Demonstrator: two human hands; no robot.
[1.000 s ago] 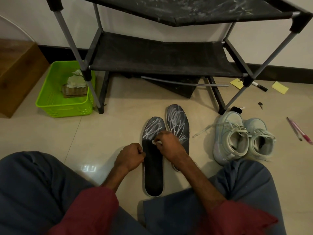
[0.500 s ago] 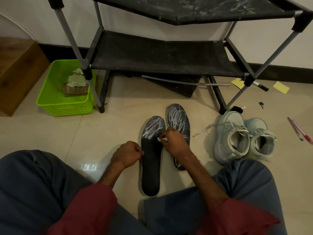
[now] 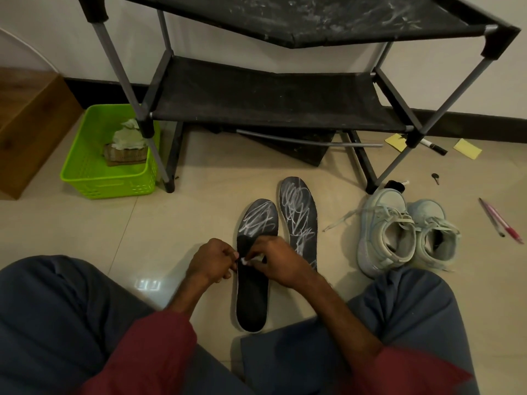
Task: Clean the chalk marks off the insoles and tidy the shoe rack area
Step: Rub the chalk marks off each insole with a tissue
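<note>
Head view: right hand (image 3: 281, 263) pinches scrap (image 3: 245, 261) over insole (image 3: 252, 303).

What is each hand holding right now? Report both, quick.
Left hand: fingers curled at the edge of the left insole; grip cannot be told.
Right hand: pinches a small white piece over that insole.

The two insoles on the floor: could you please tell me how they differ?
The left insole has chalk only at its toe, its heel end clean; the right insole is scribbled along its visible length. The left insole lies farther from the rack than the right insole. Both are black.
</note>
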